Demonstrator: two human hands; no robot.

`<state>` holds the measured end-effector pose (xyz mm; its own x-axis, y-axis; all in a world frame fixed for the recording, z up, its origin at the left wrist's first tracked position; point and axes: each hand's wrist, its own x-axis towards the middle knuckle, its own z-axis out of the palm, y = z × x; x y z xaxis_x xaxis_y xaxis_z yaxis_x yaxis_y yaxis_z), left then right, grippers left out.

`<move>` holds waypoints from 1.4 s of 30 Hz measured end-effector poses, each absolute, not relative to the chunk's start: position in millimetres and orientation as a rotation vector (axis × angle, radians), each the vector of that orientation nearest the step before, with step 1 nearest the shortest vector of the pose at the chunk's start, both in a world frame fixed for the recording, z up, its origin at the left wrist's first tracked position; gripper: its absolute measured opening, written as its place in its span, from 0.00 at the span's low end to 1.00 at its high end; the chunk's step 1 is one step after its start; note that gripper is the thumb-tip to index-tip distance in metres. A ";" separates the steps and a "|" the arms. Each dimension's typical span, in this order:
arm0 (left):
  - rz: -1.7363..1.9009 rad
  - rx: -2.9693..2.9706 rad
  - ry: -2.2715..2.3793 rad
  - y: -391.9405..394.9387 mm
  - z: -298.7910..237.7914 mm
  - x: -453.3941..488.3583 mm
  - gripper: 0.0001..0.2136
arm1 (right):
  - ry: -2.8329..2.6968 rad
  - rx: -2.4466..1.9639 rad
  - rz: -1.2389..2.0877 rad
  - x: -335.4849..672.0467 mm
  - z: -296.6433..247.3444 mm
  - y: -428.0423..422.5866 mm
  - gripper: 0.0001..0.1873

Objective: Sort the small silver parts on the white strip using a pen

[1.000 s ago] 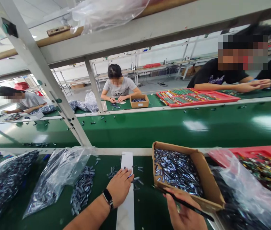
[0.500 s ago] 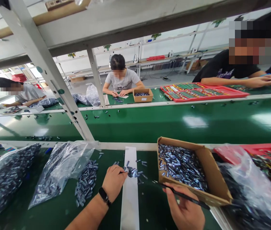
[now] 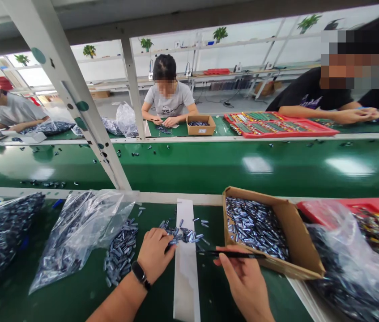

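Black tweezers (image 3: 231,254) lie level, tips toward 9 o'clock, pinched in the right hand (image 3: 246,284); the curled left hand (image 3: 154,255) touches small metal parts (image 3: 182,235) on a white strip (image 3: 185,277).

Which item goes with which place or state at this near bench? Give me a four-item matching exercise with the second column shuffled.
Things:
1. Thin black tool
2. Black wristband
3. White strip
4. Cardboard box

Places or states:
A. Lying flat on the green belt
B. Around the left wrist
C. Pinched in the right hand
D. Filled with small metal parts

Pairs: 1-C, 2-B, 3-A, 4-D
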<state>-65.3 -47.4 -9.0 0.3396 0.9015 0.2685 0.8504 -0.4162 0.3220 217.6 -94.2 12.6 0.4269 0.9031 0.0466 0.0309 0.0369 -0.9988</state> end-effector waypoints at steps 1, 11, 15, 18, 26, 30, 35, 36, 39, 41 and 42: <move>0.625 2.479 1.610 -47.9 -10.4 -65.1 0.08 | -0.875 -1.373 0.886 213.1 14.8 -94.3 0.27; 0.600 2.568 1.520 -47.7 -11.0 -62.0 0.11 | -0.782 -1.331 1.191 179.3 21.1 -86.1 0.31; 0.625 2.592 1.495 -50.1 -7.2 -63.2 0.11 | -0.805 -1.339 1.235 180.6 14.2 -90.2 0.28; 0.633 2.635 1.465 -54.5 -5.1 -63.0 0.12 | -0.890 -1.359 1.298 188.1 8.1 -93.4 0.26; 0.505 2.549 1.194 -64.8 -0.5 -62.5 0.10 | -1.293 -1.317 1.288 207.2 5.9 -90.5 0.11; 0.322 2.578 1.178 -68.5 1.5 -59.6 0.10 | -1.316 -1.345 1.285 211.8 3.3 -91.6 0.11; 0.357 2.521 1.268 -70.3 10.9 -57.9 0.07 | -1.306 -1.379 1.314 210.8 2.1 -92.5 0.15; 0.394 2.508 1.276 -70.2 12.2 -58.0 0.07 | -1.307 -1.372 1.310 210.0 2.8 -92.0 0.16; 0.479 2.474 1.272 -69.6 13.8 -58.6 0.08 | -1.290 -1.348 1.298 206.8 4.9 -90.5 0.18; 0.492 2.453 1.268 -69.4 14.6 -59.1 0.08 | -1.271 -1.352 1.289 205.1 5.2 -90.6 0.20; 0.482 2.445 1.269 -69.6 15.2 -59.3 0.08 | -1.267 -1.355 1.278 204.7 4.9 -91.0 0.20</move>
<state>-59.3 -69.6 15.2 0.5428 0.8283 0.1390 0.7118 -0.5415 0.4473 204.7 -91.0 4.9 -0.0407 0.9920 -0.1199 0.1110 -0.1148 -0.9872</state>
